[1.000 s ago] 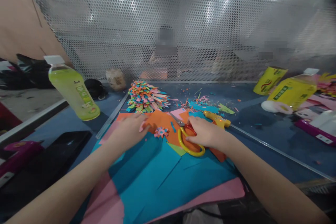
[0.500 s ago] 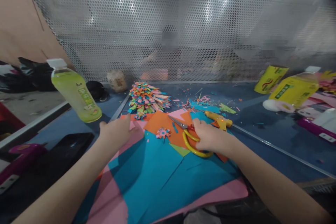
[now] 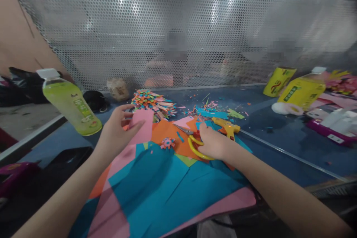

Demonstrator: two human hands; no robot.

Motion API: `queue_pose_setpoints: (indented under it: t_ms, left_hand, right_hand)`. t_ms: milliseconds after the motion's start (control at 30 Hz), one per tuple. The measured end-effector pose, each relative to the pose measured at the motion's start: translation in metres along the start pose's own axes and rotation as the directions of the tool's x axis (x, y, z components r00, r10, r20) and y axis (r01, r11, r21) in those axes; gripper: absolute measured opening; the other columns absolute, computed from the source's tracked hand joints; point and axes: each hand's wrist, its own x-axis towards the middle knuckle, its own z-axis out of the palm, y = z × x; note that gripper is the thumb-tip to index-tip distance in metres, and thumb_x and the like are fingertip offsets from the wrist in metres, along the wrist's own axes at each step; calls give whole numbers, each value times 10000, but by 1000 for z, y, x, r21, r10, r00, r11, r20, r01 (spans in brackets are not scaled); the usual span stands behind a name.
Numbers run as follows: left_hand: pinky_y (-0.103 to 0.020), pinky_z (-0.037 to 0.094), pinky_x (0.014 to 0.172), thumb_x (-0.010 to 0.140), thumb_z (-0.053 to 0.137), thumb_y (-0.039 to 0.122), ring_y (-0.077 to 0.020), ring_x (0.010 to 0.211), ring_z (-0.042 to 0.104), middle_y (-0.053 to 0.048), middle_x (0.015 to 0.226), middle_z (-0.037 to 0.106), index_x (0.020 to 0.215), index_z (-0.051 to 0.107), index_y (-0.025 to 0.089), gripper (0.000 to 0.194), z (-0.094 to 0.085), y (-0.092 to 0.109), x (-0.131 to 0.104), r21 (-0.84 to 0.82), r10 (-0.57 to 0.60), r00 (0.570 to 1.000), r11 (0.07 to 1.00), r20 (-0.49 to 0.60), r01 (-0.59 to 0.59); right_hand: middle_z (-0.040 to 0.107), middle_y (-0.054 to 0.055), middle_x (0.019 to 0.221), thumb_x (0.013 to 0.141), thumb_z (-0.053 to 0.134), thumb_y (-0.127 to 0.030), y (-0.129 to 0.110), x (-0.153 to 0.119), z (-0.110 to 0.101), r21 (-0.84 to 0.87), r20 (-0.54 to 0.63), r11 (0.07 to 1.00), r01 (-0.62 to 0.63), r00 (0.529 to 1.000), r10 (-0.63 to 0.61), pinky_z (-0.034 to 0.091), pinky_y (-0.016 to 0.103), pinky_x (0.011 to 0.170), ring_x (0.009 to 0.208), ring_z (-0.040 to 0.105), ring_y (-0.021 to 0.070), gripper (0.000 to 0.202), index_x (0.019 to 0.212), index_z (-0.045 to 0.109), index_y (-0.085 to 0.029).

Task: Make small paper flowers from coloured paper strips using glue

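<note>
My left hand (image 3: 115,132) holds a piece of pink paper (image 3: 144,122) raised at its edge, thumb in front and fingers partly behind it. Closed on the yellow handles of a pair of scissors (image 3: 196,147) is my right hand (image 3: 212,142); the blades point away to the left over orange paper (image 3: 161,130). Between the hands lies a small pink-and-blue paper flower (image 3: 167,142). Large blue paper (image 3: 156,186) and pink paper are spread beneath. A cone-like pile of folded coloured paper strips (image 3: 152,102) stands just beyond the left hand.
A yellow glue gun (image 3: 229,128) lies right of my right hand. Paper scraps (image 3: 213,111) are scattered behind. A green drink bottle (image 3: 71,102) stands left, near a dark phone (image 3: 72,156). Yellow bottles (image 3: 302,91) stand right. A perforated metal screen (image 3: 178,18) rises behind.
My left hand has moved up and forward, and now has the pink paper lifted in it. My right hand stays on the scissors. The view has shifted slightly to the right.
</note>
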Motion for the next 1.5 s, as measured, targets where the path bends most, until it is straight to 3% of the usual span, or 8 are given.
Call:
queue_pose_setpoints:
  t_ms: [133, 400, 600, 733, 867, 1000, 1200, 1500]
  left_hand:
    - [-354, 489, 708, 613, 664, 394, -213, 862, 589, -87, 1056, 572, 1148, 435, 196, 615, 14, 7, -8, -396, -81, 981, 907, 175, 145]
    - [-383, 449, 812, 511, 718, 319, -233, 979, 532, -108, 1251, 482, 1160, 488, 216, 696, 29, -21, -9, -105, -116, 957, 983, 265, 148]
    - [-310, 495, 646, 428, 754, 255, -157, 683, 592, -70, 894, 645, 1133, 507, 146, 755, 25, -21, -3, -281, -229, 899, 896, 374, 345]
    - [-241, 481, 582, 479, 751, 318, -150, 633, 591, -22, 669, 645, 833, 638, 139, 412, 17, -20, 1, -240, -247, 872, 897, 422, 370]
    - [-209, 466, 492, 565, 700, 383, -131, 572, 579, -3, 640, 627, 749, 603, 154, 310, 18, -17, 3, -398, -229, 914, 845, 335, 358]
    - [-232, 507, 519, 642, 653, 325, -122, 567, 585, 21, 656, 604, 820, 532, 186, 256, 21, -7, 0, -618, -228, 949, 721, 217, 314]
    - [-213, 483, 390, 712, 597, 271, -89, 410, 510, 66, 556, 496, 861, 478, 216, 199, 18, 4, -7, -629, -193, 974, 745, 115, 222]
    - [-206, 406, 339, 758, 540, 366, -145, 443, 575, 84, 471, 391, 786, 426, 239, 173, 16, 0, -8, -611, -173, 982, 770, 80, 185]
  right_hand:
    - [641, 124, 823, 708, 491, -290, 3, 3, 0, 135, -10, 991, -18, 1000, 19, 275, 256, 416, 670, 604, 227, 613, 1218, 280, -23]
    - [645, 110, 743, 728, 491, -389, 11, 12, 7, 137, -26, 991, -1, 1000, 4, 263, 253, 402, 596, 590, 211, 430, 1035, 433, -93]
    - [603, 91, 653, 745, 475, -403, 8, 9, 5, 150, -50, 988, 26, 999, -19, 251, 248, 424, 532, 547, 183, 418, 1025, 430, -96]
    - [542, 26, 572, 710, 522, -335, 8, 11, 5, 239, -111, 970, 36, 994, -9, 255, 241, 425, 466, 495, 153, 448, 1055, 352, -106]
    - [533, 10, 668, 721, 503, -393, 9, 19, 8, 459, -337, 870, 178, 941, -15, 335, 240, 477, 539, 512, 138, 398, 974, 282, -178]
    - [473, -45, 687, 724, 499, -374, 5, 24, 7, 669, -501, 618, 414, 865, -37, 380, 232, 521, 560, 495, 103, 341, 878, 233, -226]
    - [421, -83, 662, 586, 635, -396, -2, 24, 2, 886, -337, 351, 304, 941, 36, 320, 197, 423, 453, 376, 54, 492, 770, 206, -241]
    - [318, -91, 615, 772, 447, -376, -2, 17, 5, 835, -183, 492, 245, 968, -171, 259, 169, 399, 435, 298, 50, 246, 834, 254, -237]
